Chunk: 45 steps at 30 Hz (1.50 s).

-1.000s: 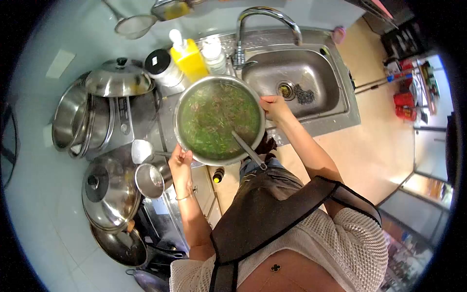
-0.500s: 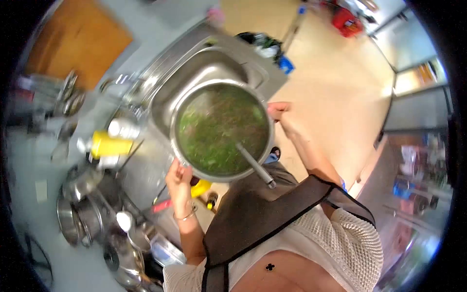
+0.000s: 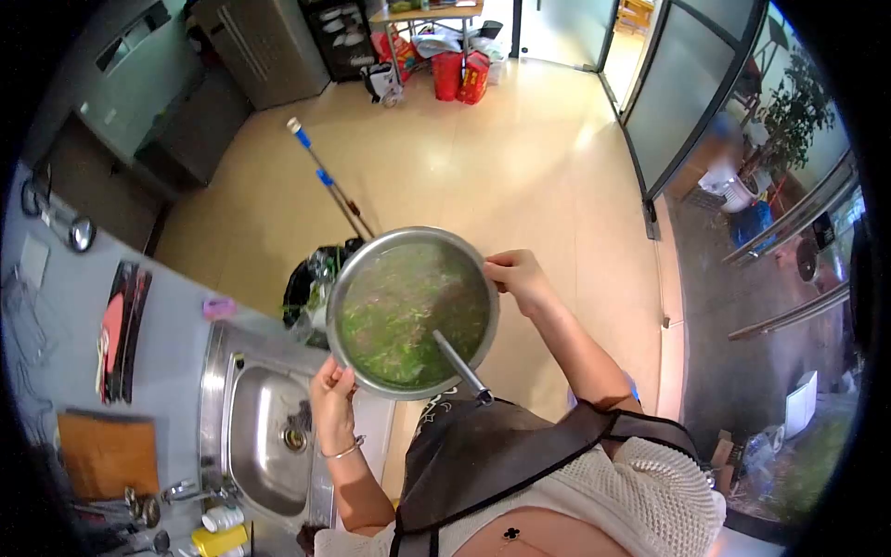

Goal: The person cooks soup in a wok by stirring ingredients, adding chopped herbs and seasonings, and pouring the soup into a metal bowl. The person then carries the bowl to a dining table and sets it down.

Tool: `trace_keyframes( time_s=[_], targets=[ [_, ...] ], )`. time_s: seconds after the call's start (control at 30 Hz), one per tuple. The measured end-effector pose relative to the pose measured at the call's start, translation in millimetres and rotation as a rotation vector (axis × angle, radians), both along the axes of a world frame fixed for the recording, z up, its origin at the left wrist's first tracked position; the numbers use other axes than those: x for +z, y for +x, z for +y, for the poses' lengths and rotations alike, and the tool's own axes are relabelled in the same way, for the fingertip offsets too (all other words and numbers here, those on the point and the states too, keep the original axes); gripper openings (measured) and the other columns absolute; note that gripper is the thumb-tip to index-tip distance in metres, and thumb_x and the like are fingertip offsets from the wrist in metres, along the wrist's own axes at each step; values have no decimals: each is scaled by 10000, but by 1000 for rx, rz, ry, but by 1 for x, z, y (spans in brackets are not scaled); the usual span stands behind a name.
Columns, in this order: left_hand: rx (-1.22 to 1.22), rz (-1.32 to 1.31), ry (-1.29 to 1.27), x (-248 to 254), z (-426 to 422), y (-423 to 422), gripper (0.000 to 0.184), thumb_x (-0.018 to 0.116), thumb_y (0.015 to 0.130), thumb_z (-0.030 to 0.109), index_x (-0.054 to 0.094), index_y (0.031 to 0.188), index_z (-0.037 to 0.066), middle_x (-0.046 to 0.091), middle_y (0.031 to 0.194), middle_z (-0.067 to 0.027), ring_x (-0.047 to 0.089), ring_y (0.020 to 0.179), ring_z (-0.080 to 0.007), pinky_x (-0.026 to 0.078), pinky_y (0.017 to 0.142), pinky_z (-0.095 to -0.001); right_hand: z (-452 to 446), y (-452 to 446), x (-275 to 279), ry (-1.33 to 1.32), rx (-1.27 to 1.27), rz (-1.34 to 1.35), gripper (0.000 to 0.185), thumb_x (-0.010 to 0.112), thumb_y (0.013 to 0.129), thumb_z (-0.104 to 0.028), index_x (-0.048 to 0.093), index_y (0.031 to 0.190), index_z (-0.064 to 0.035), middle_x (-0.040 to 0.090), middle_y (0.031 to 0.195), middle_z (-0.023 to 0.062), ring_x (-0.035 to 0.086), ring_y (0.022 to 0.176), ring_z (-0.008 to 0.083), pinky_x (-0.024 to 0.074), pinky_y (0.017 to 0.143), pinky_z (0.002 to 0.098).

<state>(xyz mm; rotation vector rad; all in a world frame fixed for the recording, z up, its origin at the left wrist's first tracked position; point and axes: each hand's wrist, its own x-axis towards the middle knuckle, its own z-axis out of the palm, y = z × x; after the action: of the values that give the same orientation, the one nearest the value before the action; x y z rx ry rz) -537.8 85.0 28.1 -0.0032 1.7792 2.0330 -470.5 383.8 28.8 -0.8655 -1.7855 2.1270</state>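
Observation:
A round metal pot [image 3: 417, 234] full of steaming, greenish soup [image 3: 399, 316] with chopped greens is held up in front of my apron [image 3: 464, 436]. My left hand [image 3: 332, 399] grips its rim at the lower left, a bracelet on the wrist. On the opposite side my right hand [image 3: 515, 280] is closed around the upper right edge. A ladle [image 3: 457, 362] stands in the soup, its metal handle leaning over the near rim. The ladle's bowl is hidden under the liquid.
Left of the pot is a steel sink [image 3: 269, 436] in the counter. Beyond the pot stand a black trash bag [image 3: 302, 283] and a mop handle [image 3: 325, 172]. Glass doors [image 3: 691, 88] line the right. Red bags [image 3: 459, 76] sit by a far table [image 3: 422, 13].
I have turned rightward, away from the sink, carrying the pot between both hands. The sink has shifted to the lower left of the view, and more floor and the doors show.

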Motion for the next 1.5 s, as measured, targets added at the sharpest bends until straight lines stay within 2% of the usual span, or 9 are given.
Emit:
trace_keyframes(
  time_s=[0.1,0.27,0.4,0.63,0.9,1.17,1.3,1.33,1.5],
  targets=[
    [-173,50,33,-4,77,-50,357,499,772,-38,475,1128,-22,541,719,28,446,571,-29,351,520,-156,73,-7,-6,42,-145,5,169,548,729,-73,607,788,75,552,624,52,452,504,100,357,473,229],
    [-417,78,75,3,226,-115,364,515,756,-11,479,1117,-38,593,859,-26,522,676,-59,386,588,-156,194,-5,-6,29,-277,98,159,540,734,-69,611,791,62,530,593,26,419,484,82,330,454,222],
    [-568,111,39,9,352,-167,295,501,755,-13,533,1049,-23,572,799,0,504,688,-63,397,636,-192,285,-24,9,-35,-523,82,141,542,745,-59,616,789,52,505,571,1,401,477,63,307,440,199],
    [-806,113,69,10,580,-246,309,458,766,-19,526,1068,-21,563,797,12,497,683,-50,402,632,-193,464,-50,15,59,-647,103,137,549,747,-60,612,784,56,508,576,4,402,481,58,304,442,188],
    [-888,71,81,12,817,-300,290,463,790,10,502,1070,-51,570,833,-32,528,702,-84,437,664,-213,669,-96,19,93,-825,135,134,552,730,-46,610,764,69,498,559,11,405,485,70,303,447,203],
    [-866,55,121,18,1024,-364,306,476,774,4,496,1075,-47,562,847,-28,508,708,-71,428,664,-200,886,-159,22,88,-721,93,171,565,728,-51,601,827,83,525,603,17,406,505,67,309,468,197],
    [-880,151,114,9,1148,-402,321,498,765,5,492,1080,-53,562,862,-31,503,712,-64,420,662,-190,1002,-196,-9,45,-750,92,176,566,741,-65,601,842,75,534,612,18,412,509,65,315,473,196],
    [-977,205,67,6,1175,-426,375,479,781,19,422,1138,-82,559,974,-84,542,830,-111,439,738,-230,1024,-212,-12,30,-795,115,178,567,743,-66,601,848,74,536,615,19,413,510,66,317,474,195],
    [-971,179,97,20,1320,-478,384,494,764,9,435,1133,-79,558,958,-70,530,819,-103,432,735,-230,1151,-259,-3,25,-848,151,181,565,748,-73,603,860,63,547,627,21,418,510,67,318,476,192]
  ],
)
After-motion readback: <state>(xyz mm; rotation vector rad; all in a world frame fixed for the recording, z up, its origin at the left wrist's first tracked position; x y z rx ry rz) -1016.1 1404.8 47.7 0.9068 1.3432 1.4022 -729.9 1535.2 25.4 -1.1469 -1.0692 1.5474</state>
